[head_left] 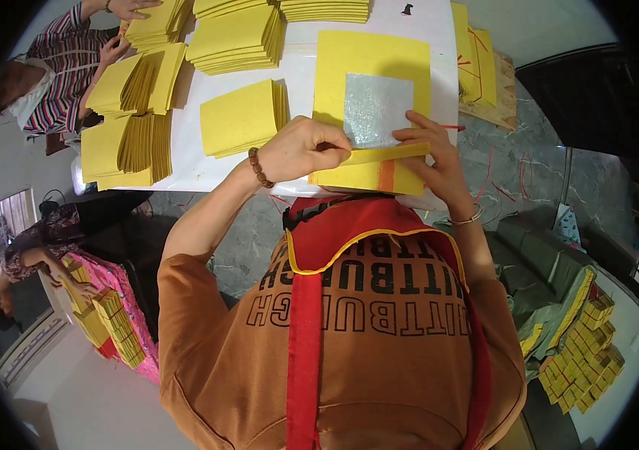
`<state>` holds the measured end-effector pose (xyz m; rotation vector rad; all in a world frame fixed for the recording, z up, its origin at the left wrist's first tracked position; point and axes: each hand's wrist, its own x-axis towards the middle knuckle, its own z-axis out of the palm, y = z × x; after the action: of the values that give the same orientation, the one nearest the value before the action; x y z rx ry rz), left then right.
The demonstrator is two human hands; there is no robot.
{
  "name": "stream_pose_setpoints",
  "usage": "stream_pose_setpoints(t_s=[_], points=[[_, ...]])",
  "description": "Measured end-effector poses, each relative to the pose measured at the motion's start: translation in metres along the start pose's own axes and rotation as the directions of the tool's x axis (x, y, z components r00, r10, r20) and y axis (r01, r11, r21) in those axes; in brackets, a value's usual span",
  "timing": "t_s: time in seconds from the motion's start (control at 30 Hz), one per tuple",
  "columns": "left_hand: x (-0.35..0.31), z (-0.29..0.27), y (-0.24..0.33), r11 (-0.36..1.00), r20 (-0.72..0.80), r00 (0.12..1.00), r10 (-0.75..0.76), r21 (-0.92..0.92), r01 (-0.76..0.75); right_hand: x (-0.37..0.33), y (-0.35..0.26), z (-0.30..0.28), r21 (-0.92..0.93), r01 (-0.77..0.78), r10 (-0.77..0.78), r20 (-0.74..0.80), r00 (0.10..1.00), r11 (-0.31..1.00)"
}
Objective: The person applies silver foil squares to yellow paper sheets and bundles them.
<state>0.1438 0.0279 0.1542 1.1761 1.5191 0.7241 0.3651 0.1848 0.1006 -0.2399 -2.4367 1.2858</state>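
A large yellow paper sheet [372,52] with a silver foil square [378,109] lies on the white table in front of me. Its near part is folded up into a raised strip, and an orange band shows on the section nearest my body. My left hand [308,150] is closed in a pinch at the left end of the folded strip. At the strip's right end, my right hand [438,156] grips the paper, with some fingers over the sheet beside the foil. A fanned stack of yellow paper [238,120] lies left of my left hand.
More yellow paper stacks [237,41] cover the table's left and far sides. A co-worker's hand [136,7] rests on one at far left. Another person handles yellow bundles [117,322] at lower left. Tied yellow bundles [582,352] are piled on a sofa at right.
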Motion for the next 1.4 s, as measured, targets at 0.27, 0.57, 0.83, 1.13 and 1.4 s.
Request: stream_pose_setpoints(t_s=[0.27,0.57,0.83,1.13,1.4], points=[[-0.013,-0.011,-0.014,0.582,-0.116,0.778,0.618,0.733,-0.353,0.002,0.003,0.01,0.142,-0.081,0.11,-0.212,0.971,0.987],[-0.035,0.007,-0.022,0.624,-0.175,0.74,0.65,0.679,-0.387,-0.011,-0.034,-0.006,-0.24,0.127,-0.16,-0.123,0.979,0.962],[-0.003,0.02,-0.028,0.994,-0.546,0.831,0.11,0.061,-0.092,0.013,-0.038,0.008,0.226,-0.392,0.438,-0.218,0.872,0.892],[0.022,0.008,-0.05,0.988,-0.565,0.824,-0.038,-0.142,-0.052,0.034,-0.025,0.015,0.247,-0.419,0.486,-0.391,0.782,0.874],[0.018,0.002,-0.027,0.949,-0.515,0.844,-0.151,-0.313,-0.021,0.035,-0.01,0.02,0.175,-0.357,0.398,-0.433,0.809,0.917]])
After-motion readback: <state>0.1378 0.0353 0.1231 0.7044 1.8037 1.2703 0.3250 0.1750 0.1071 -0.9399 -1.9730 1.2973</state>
